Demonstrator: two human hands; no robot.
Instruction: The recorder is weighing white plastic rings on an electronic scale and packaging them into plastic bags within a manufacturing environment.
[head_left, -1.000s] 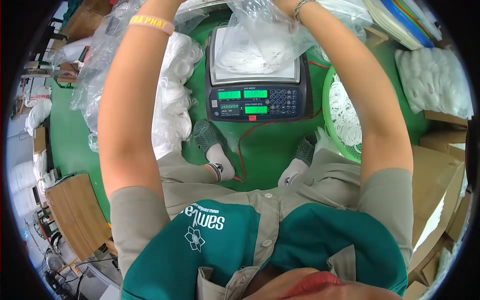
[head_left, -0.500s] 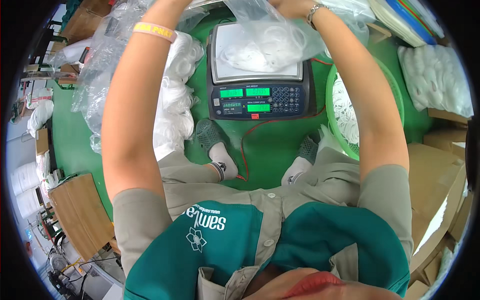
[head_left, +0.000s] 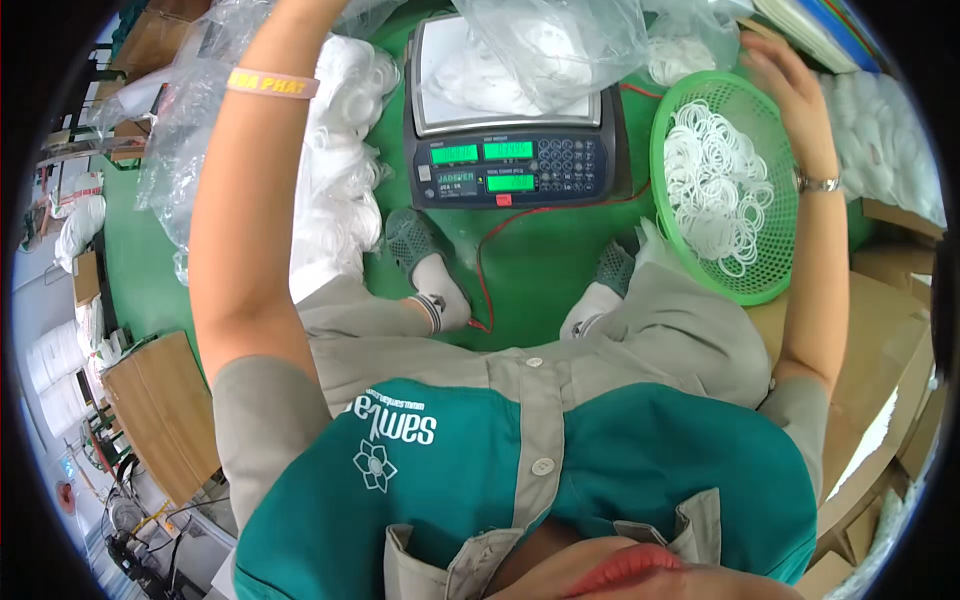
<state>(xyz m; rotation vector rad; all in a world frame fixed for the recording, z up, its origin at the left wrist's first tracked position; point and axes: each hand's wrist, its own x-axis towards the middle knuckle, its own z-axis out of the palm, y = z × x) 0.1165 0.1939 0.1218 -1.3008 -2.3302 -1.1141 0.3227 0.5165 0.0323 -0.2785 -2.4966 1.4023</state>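
R hand (head_left: 785, 90) of the person is at the far R side of the green basket (head_left: 662, 180), its fingers loosely bent and spread a bit; nothing is seen in its grasp, so I would say it is released. Whether it touches the rim, I cannot tell. L hand is out of view: L forearm (head_left: 240, 210), w/ a pale pink wristband (head_left: 270, 84), goes past the upper edge, so I cannot tell if that hand is clenched, released or grasping smth.

The clear plastic bag (head_left: 530, 60), w/ white rings inside, lies on the metal tray (head_left: 432, 95) of the dark scale (head_left: 430, 190). The bag's upper part reaches the edge of view & hangs partly over the R side of the tray. The scale has 3 small displays, all lit green, and a keypad on its R half.

The basket is near the scale, on its R side, & contains many loose white rings (head_left: 715, 180). Behind it is another clear bag (head_left: 672, 62), also w/ white content. A red cable (head_left: 482, 275) runs on the green floor (head_left: 535, 275) betw. the two shoes (head_left: 410, 240). At L of the scale, white bundles (head_left: 335, 190) lie in a row. On R wrist there is a metal bracelet (head_left: 818, 184).
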